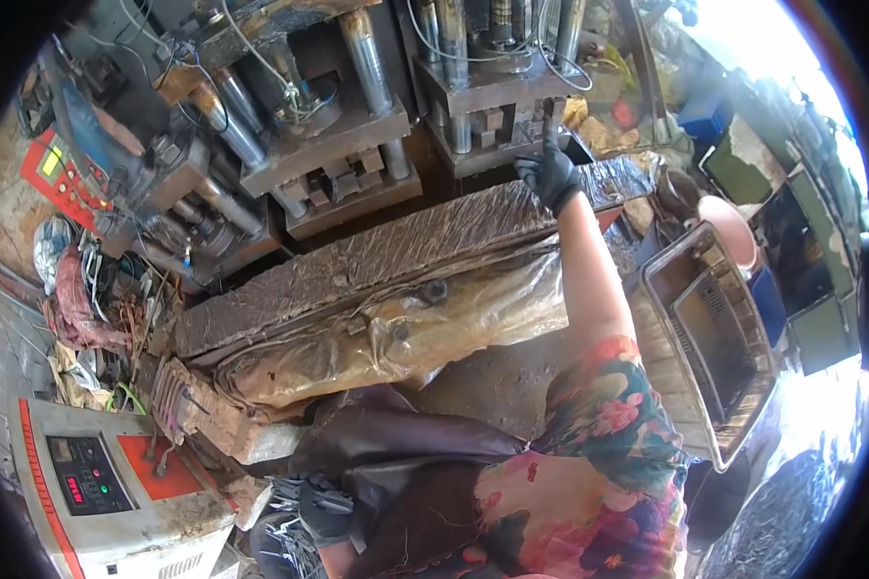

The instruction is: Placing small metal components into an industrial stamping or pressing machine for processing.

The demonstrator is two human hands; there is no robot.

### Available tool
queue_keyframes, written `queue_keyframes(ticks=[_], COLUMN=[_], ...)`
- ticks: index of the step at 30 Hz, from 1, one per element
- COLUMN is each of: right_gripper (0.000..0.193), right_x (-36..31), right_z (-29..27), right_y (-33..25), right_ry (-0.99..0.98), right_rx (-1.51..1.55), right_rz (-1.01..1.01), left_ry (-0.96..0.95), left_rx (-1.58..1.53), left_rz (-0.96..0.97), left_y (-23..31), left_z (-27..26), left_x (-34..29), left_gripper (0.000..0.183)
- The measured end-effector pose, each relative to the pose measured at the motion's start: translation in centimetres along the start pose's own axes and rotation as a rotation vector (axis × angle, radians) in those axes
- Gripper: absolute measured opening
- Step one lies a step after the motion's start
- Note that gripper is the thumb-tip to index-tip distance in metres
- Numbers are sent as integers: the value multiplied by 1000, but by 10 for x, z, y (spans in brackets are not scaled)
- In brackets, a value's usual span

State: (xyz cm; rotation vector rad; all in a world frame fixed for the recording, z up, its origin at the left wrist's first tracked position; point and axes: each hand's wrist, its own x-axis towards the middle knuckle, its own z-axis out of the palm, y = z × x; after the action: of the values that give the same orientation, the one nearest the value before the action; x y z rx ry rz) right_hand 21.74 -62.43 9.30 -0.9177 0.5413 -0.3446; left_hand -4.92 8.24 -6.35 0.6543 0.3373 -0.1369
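My right hand (550,180), in a dark glove, reaches forward over the far edge of the long bench, in front of a press. Its fingers look spread, with nothing plain to see in them. Low in the view, my left hand (324,513), also in a dark glove, is closed around several thin grey metal pieces (334,498). More such metal pieces (294,548) lie beside it in a dark container. The bench (377,261) has a crinkled brown cover, and a yellowish plastic sheet (492,299) hangs over its near side.
Presses with steel columns (365,60) line the far side. A red control box (63,179) is at left; a cabinet with a lit panel (87,473) stands lower left. A rectangular basket (658,333) and a pink basin (727,230) are at right. Wires and rags pile up at left.
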Motion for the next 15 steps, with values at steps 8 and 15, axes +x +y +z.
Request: queue_keyframes(ticks=[8,15], right_gripper=[65,38], right_x=[46,30], right_z=[21,26], right_y=[-18,7], right_ry=[-84,-382], right_rx=[-173,494], right_rz=[-50,-108], left_ry=[87,50], left_rx=[111,37], left_rz=[73,30], left_y=[-6,-2], left_z=[-6,22], left_x=[3,-6], left_gripper=[16,17])
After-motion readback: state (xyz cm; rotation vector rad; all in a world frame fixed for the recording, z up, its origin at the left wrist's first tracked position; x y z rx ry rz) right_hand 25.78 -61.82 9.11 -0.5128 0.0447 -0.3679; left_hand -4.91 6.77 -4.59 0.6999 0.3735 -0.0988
